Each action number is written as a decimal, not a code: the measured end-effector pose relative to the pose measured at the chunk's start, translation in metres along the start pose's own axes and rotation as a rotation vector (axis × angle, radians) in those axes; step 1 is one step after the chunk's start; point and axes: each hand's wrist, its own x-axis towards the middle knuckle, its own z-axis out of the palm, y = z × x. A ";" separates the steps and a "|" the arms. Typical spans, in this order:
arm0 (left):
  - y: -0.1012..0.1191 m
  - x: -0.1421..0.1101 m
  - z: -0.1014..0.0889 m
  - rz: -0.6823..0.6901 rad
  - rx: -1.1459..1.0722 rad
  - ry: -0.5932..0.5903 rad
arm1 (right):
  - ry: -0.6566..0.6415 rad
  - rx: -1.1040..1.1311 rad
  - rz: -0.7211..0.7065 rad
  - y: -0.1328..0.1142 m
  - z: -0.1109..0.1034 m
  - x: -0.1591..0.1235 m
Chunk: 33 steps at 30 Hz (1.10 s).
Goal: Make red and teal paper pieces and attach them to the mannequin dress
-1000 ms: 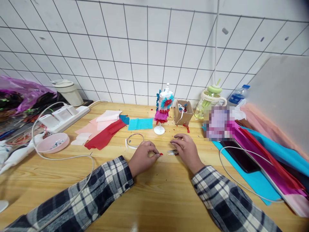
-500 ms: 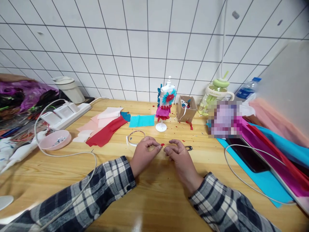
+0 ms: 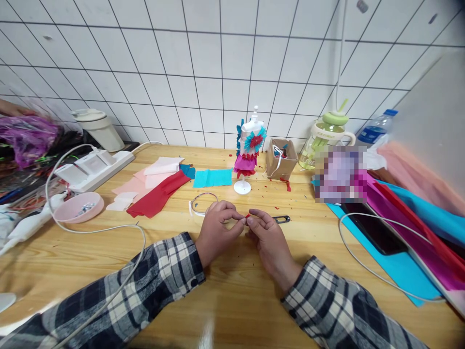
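My left hand (image 3: 217,231) and my right hand (image 3: 268,239) meet over the wooden table (image 3: 232,300), fingertips pinched together on a tiny red paper scrap (image 3: 247,216). Just right of my right hand a small pair of snips (image 3: 281,219) lies on the table. Behind the hands stands a little white mannequin (image 3: 250,151) dressed in pink, red and blue paper. A thin wire ring (image 3: 202,202) lies just beyond my left hand.
Red, pink and blue paper sheets (image 3: 160,186) lie at the back left, beside a power strip (image 3: 95,167) and a pink dish (image 3: 77,207). A cardboard box (image 3: 281,159), a green bottle (image 3: 325,140), a phone (image 3: 374,231) on coloured sheets and a white cable (image 3: 366,271) fill the right.
My right hand left the snips on the table and came left to meet my left hand at the red scrap. The view has tilted slightly.
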 end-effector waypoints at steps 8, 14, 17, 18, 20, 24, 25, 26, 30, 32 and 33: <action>-0.007 0.001 -0.006 0.147 -0.021 -0.057 | -0.005 0.038 0.040 -0.004 0.001 -0.003; -0.008 0.002 -0.005 -0.011 -0.155 -0.071 | -0.059 0.018 0.077 -0.005 -0.001 -0.002; -0.011 0.004 -0.006 -0.082 -0.257 -0.064 | -0.117 -0.026 0.092 -0.004 -0.003 -0.001; -0.012 0.005 -0.006 -0.091 -0.275 -0.068 | -0.131 -0.040 0.096 -0.004 -0.004 -0.001; -0.015 0.006 -0.006 -0.083 -0.280 -0.079 | -0.145 -0.066 0.106 -0.005 -0.005 0.000; -0.017 0.007 -0.011 0.070 -0.159 -0.057 | -0.179 -0.139 0.151 -0.010 -0.010 0.003; -0.016 0.007 -0.014 0.150 -0.107 -0.055 | -0.199 -0.164 0.169 -0.013 -0.012 0.005; -0.016 0.006 -0.017 0.248 -0.054 -0.066 | -0.232 -0.196 0.193 -0.016 -0.014 0.006; -0.013 0.006 -0.028 0.674 0.101 -0.209 | -0.419 -0.450 0.225 -0.028 -0.023 0.013; -0.012 0.006 -0.030 0.788 0.122 -0.298 | -0.490 -0.667 0.167 -0.033 -0.027 0.016; -0.011 0.007 -0.030 0.821 0.123 -0.345 | -0.514 -0.777 0.122 -0.035 -0.029 0.017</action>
